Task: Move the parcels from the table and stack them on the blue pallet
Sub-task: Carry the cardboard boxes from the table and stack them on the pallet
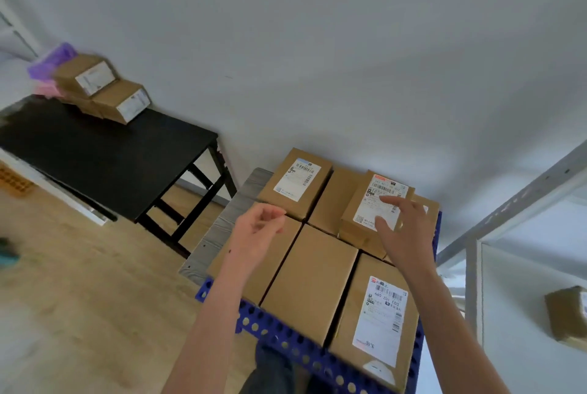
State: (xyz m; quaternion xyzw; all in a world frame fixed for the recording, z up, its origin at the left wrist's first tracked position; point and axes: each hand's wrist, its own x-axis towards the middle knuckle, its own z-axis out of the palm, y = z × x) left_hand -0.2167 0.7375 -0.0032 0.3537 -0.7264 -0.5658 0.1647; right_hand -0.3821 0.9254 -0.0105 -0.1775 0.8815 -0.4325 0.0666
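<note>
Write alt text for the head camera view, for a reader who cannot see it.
Two bare hands, the left hand and right hand, hover open over cardboard parcels packed on a blue pallet, one labelled parcel sitting on top. More parcels wait on a black table at left.

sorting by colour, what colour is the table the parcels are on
Black table, seen in the head view.

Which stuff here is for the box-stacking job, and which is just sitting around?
For the job:
blue pallet
boxes on the pallet
brown boxes on the black table
black table

Just sitting around:
purple bag
grey shelf frame
box on that shelf
</note>
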